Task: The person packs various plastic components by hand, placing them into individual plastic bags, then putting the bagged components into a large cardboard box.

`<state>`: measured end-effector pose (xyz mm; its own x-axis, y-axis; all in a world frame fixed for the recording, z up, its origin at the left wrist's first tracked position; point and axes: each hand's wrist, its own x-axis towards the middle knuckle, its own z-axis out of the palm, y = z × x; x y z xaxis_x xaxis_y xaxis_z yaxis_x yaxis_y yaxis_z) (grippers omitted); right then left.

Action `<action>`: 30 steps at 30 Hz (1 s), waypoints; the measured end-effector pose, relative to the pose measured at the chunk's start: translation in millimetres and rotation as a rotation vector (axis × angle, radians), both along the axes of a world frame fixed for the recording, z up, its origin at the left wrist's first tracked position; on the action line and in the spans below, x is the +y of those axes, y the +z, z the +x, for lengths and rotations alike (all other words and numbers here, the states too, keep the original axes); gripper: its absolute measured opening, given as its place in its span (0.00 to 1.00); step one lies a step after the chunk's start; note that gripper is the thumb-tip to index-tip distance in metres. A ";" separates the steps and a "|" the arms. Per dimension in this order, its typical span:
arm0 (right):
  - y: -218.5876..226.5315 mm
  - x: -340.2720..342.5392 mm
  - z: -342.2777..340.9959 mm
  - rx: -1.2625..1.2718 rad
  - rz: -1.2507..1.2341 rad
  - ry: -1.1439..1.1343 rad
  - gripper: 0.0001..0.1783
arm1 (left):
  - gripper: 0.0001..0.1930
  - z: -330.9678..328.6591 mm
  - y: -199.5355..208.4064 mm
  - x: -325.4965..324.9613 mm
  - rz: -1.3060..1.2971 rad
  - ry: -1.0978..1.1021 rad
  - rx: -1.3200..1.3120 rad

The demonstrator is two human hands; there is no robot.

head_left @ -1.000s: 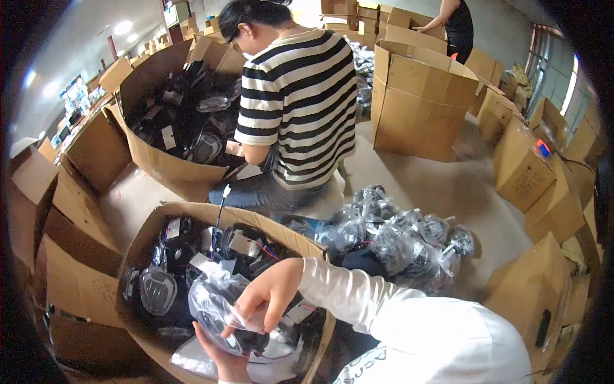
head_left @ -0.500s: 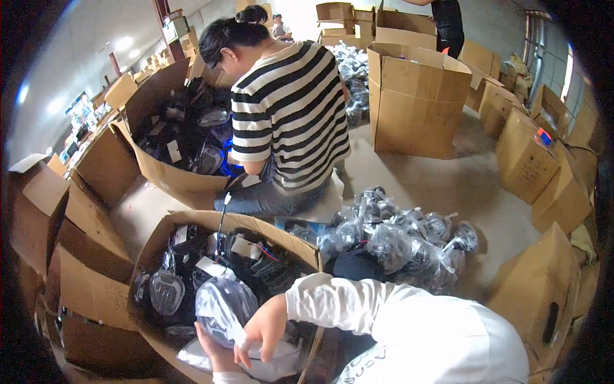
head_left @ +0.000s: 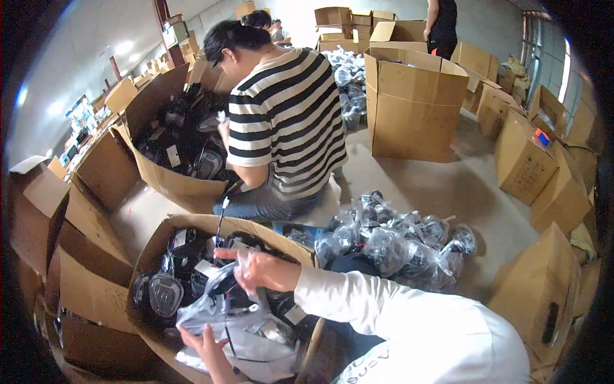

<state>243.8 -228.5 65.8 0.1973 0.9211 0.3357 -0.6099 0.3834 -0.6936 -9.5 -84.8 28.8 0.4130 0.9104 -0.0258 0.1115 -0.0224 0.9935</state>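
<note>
In front of me, my right hand (head_left: 262, 271) pinches the upper part of a clear plastic bag (head_left: 198, 312), its index finger stretched to the left. Under those fingers shows a dark curved part (head_left: 224, 280), perhaps a headset's band; the plastic hides the rest. From there a thin black cable (head_left: 228, 328) hangs down over the bag. My left hand (head_left: 210, 353) is lower down, fingers apart, beside the bag's lower side; whether it touches the plastic I cannot tell. Both hands are over a large open carton (head_left: 152, 342) full of black items and cables, among them a bagged oval piece (head_left: 165, 295).
Right of the carton lies a heap of clear-bagged dark items (head_left: 409, 246). Ahead, a person in a striped shirt (head_left: 288, 121) sits at another full carton (head_left: 173, 182). A tall carton (head_left: 416, 105) stands beyond; more cartons (head_left: 96, 275) line both sides.
My right hand has moved up and left, lifting the bag's top. My left hand has shifted down and its fingers have spread. The seated person's hand has risen; the blue glow there is gone.
</note>
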 end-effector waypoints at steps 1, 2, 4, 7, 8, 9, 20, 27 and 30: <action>4.7 -2.7 3.0 0.002 -0.003 0.004 0.47 | 0.43 0.7 17.0 -8.6 0.140 0.005 0.080; 8.7 -6.0 5.0 -0.009 -0.019 -0.010 0.48 | 0.43 -0.3 11.2 -9.0 0.136 0.009 0.082; 13.8 -8.5 10.5 -0.022 -0.039 -0.023 0.50 | 0.40 2.2 7.5 -12.7 0.780 0.076 0.357; 12.2 -7.3 18.2 -0.290 -0.066 -0.054 0.53 | 0.44 -5.6 -3.3 -2.5 0.892 -0.016 0.537; 9.5 -4.9 19.3 -0.288 -0.071 -0.047 0.53 | 0.45 -7.8 -8.8 2.7 0.929 -0.084 0.645; 4.1 -0.1 20.1 -0.298 -0.104 -0.067 0.54 | 0.41 -6.4 -9.3 5.5 0.877 -0.091 0.779; -31.9 22.9 32.3 -0.630 -0.263 -0.290 0.34 | 0.11 14.0 -36.9 -12.9 1.045 -0.791 0.844; -43.2 23.8 52.3 -0.192 -0.388 -0.465 0.30 | 0.14 7.3 -67.1 -10.8 0.923 -0.996 0.976; -48.1 17.2 64.2 -0.073 -0.413 -0.474 0.31 | 0.18 11.5 -53.0 -21.7 0.699 -0.994 1.041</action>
